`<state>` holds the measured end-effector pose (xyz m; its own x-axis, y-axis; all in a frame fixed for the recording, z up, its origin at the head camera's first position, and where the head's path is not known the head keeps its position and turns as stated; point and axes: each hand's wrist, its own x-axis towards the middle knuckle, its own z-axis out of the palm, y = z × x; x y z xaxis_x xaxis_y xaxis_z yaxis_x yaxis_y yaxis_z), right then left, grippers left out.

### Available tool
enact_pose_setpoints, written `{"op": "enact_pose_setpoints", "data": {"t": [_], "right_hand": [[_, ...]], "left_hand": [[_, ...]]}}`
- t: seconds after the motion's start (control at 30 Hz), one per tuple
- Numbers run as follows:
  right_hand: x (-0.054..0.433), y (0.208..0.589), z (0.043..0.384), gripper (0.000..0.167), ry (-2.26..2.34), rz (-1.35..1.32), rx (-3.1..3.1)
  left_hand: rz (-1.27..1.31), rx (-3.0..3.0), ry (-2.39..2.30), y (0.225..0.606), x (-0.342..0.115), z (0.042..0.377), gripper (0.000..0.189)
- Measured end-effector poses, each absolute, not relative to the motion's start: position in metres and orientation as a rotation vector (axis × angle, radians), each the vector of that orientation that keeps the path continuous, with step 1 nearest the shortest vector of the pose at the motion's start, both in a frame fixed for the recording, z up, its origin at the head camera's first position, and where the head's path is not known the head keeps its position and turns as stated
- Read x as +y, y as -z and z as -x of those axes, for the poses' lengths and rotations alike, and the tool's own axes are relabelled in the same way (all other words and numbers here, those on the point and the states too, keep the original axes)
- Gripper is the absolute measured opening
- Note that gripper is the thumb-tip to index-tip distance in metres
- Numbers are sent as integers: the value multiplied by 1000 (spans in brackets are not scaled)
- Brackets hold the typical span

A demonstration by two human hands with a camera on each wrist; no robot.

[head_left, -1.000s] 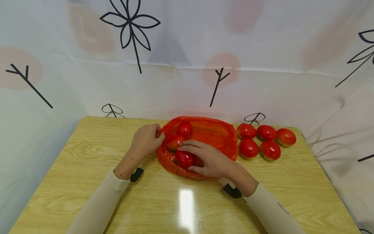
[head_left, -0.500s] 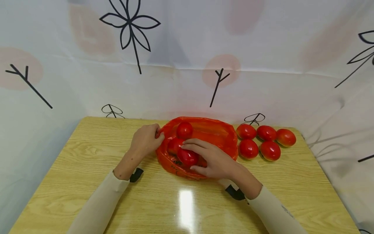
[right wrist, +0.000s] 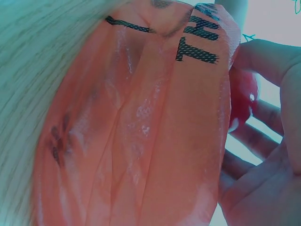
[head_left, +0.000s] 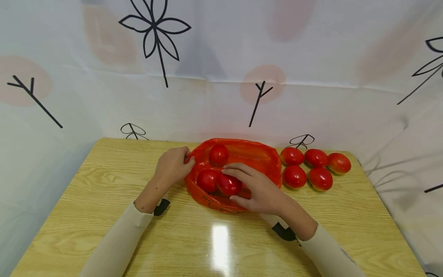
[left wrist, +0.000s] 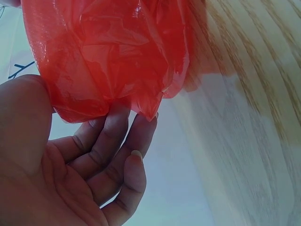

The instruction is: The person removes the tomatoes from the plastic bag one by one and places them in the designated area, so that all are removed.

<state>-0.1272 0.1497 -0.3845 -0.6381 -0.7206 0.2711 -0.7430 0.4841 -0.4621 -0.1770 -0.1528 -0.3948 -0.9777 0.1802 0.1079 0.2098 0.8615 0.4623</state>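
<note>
A red plastic bag [head_left: 257, 153], its mouth spread wide, sits at the table's back middle. My left hand [head_left: 172, 164] pinches its left rim; in the left wrist view the thumb and fingers [left wrist: 101, 155] take hold of the bag's crumpled edge. Inside the bag, my right hand [head_left: 260, 189] grips a shiny red oval fruit [head_left: 228, 184] between thumb and fingers. Touching that fruit on its left is a second red fruit [head_left: 207, 180], and a third red fruit [head_left: 219, 154] lies behind. The bag's wall hides most of the gripped fruit [right wrist: 242, 99] in the right wrist view.
Several more red fruits [head_left: 320, 178], some yellowish underneath, stand in two rows right of the bag, close to the table's back right corner. The wooden table [head_left: 114, 184] meets a patterned cloth [head_left: 221, 104] hanging behind it.
My right hand has shifted a little to the right with the gripped fruit. The fruit beside it has settled slightly nearer the bag's front. My left hand has stayed on the rim.
</note>
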Motion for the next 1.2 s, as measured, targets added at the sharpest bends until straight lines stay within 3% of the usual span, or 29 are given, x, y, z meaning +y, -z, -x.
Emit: {"op": "enact_pose_setpoints", "data": {"t": [1.2], "right_hand": [[191,383,105,73,-897,-1164,-2572]], "left_hand": [[302,-2988,736,397,-152,178,16]]}}
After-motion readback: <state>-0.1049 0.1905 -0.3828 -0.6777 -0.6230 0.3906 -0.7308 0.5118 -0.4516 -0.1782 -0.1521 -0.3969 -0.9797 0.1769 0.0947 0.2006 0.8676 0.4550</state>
